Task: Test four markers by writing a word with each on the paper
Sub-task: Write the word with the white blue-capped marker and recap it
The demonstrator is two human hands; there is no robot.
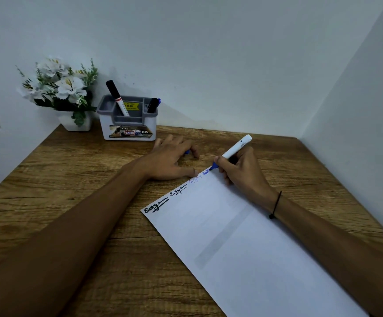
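A white sheet of paper (243, 243) lies slanted on the wooden desk (76, 179). Along its top edge stand two black words, a faint blue word and a fresh blue mark (206, 172). My right hand (243, 170) grips a white marker with a blue tip (236, 148), its tip touching the paper's far corner. My left hand (171, 156) rests on the desk beside the paper, thumb at the sheet's edge, fingers curled over a small blue cap (187, 152). A grey-and-white holder (128, 124) at the back carries a black-capped marker (116, 97) and two more markers (153, 104).
A white pot of artificial white flowers (60, 92) stands at the back left next to the holder. White walls close the desk at the back and on the right. Bare wood lies to the left of my left forearm.
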